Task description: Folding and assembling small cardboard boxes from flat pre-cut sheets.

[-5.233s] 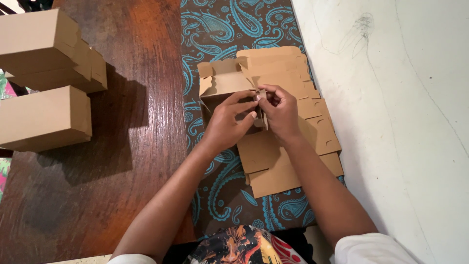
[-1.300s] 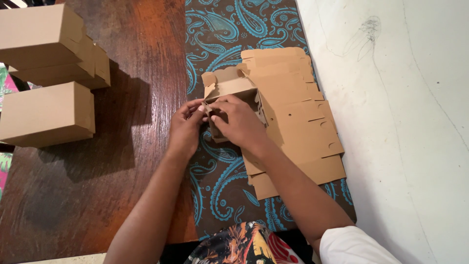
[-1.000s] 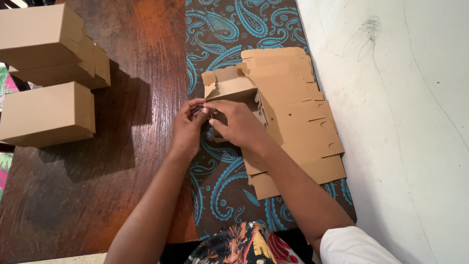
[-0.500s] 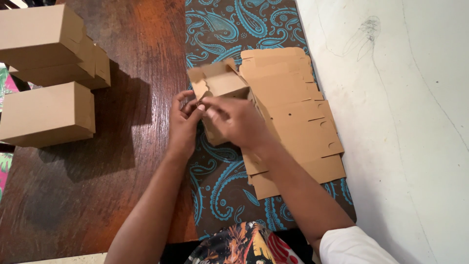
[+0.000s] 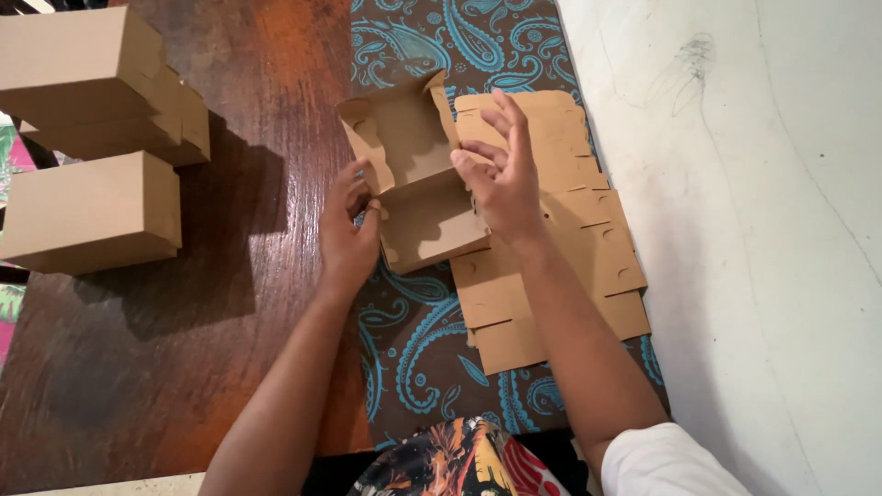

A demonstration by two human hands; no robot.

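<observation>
So I've got this half-folded cardboard box (image 5: 418, 179) open in front of me, sitting on the blue paisley cloth (image 5: 413, 340). My left hand (image 5: 347, 234) is pinching its left wall, and my right hand (image 5: 503, 174) is pressed flat against the right side, fingers spread. Right next to it, under my right wrist, is a stack of flat box blanks (image 5: 588, 248). Off to the left on the wooden table (image 5: 230, 303) there's a pile of finished boxes (image 5: 96, 138).
</observation>
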